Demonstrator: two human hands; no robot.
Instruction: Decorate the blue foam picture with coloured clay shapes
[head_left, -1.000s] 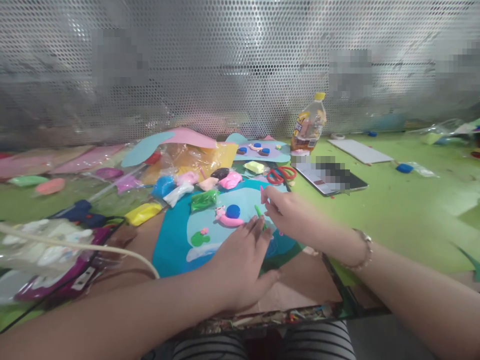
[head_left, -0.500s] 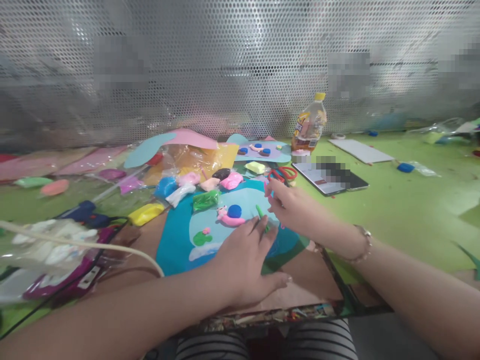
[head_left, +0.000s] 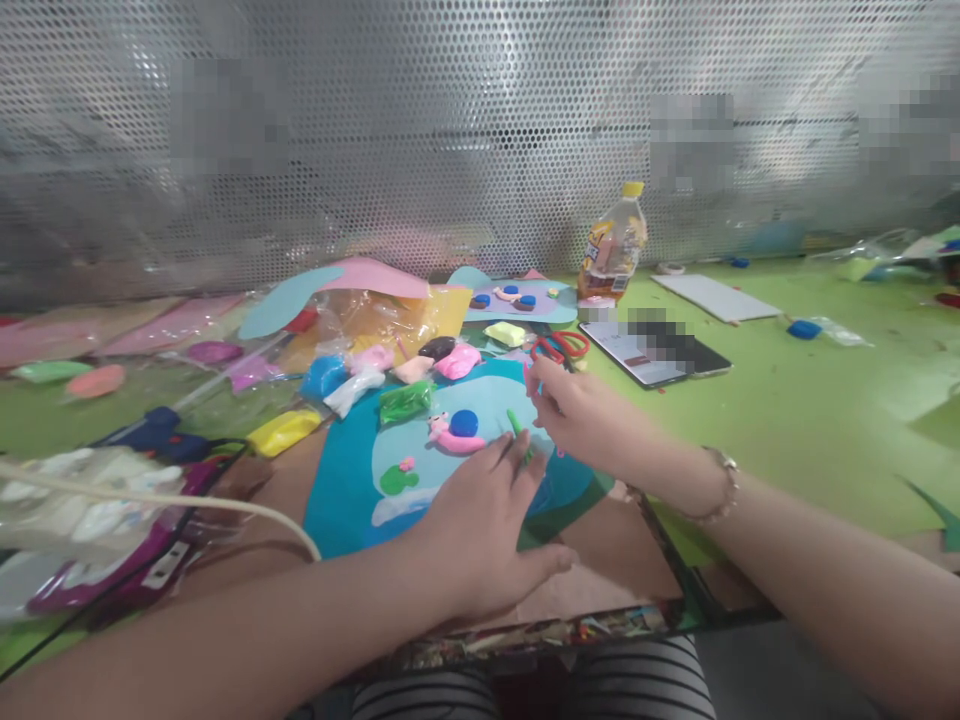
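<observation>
My left hand (head_left: 487, 525) lies flat with fingers spread on a blue paper picture (head_left: 345, 490), pressing it down. A pink clay snail with a blue shell (head_left: 456, 432) and a small green clay leaf (head_left: 397, 479) sit on the picture. My right hand (head_left: 581, 415) hovers over the picture's right edge, fingers curled in a pinch. A thin green clay strip (head_left: 516, 424) lies between the two hands, touching the fingertips. What the right fingers pinch is too small to make out.
Bagged clay lumps lie behind the picture: blue (head_left: 324, 375), white (head_left: 356, 388), green (head_left: 406, 400), pink (head_left: 459, 360), yellow (head_left: 285, 431). Red scissors (head_left: 559, 346), a phone (head_left: 656, 355), a bottle (head_left: 613, 250) and a second paper picture (head_left: 517, 298) sit farther back. A perforated metal wall (head_left: 450, 130) closes the rear.
My right hand has lifted slightly away from me toward the scissors, then stayed. The left hand keeps pressing the picture. The view shifted a little.
</observation>
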